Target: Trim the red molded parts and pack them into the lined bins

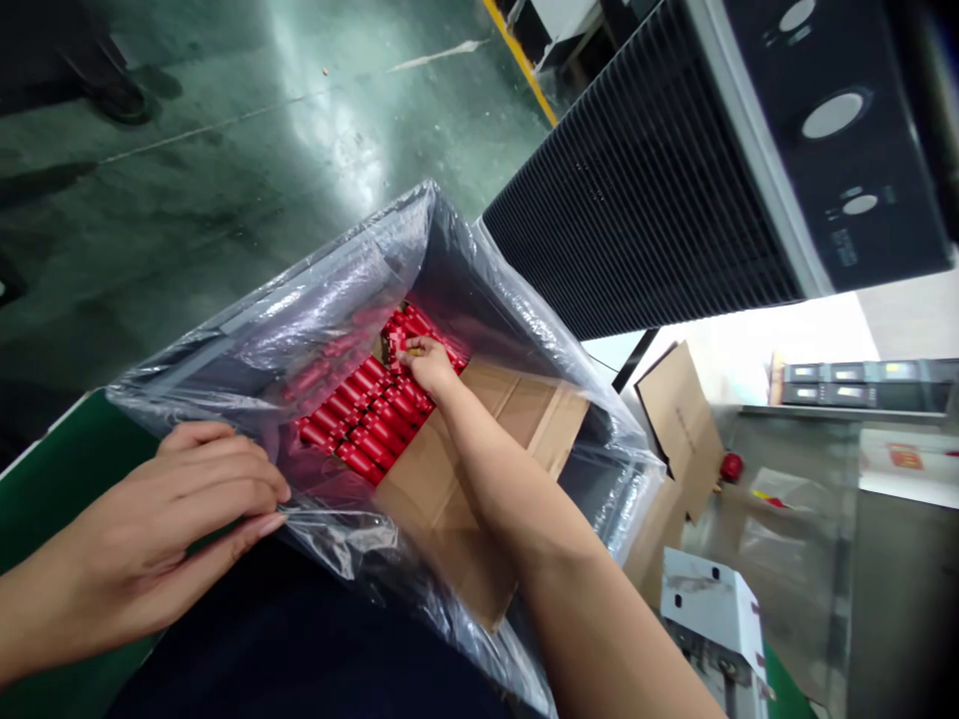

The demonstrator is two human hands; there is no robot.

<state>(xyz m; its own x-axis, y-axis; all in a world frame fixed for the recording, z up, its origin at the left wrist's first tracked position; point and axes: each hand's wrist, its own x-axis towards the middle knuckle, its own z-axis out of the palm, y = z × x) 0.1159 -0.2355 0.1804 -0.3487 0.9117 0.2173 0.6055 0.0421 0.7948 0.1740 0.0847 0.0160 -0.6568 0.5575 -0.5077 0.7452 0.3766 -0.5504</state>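
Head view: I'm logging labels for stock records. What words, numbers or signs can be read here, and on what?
No text is readable.
Black machine panel: pale print beside the round buttons, too small to read.
White box: red mark, blurred.
Grey drawers: pale labels, blurred.
Red cylinders, plastic bag, cardboard: no lettering seen.

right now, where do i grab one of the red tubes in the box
Likely from above through the plastic bag, at the row edge by the right hand: the red tubes lie packed tight, sides blocked by neighbours, cardboard along one side. Pinch an exposed end.
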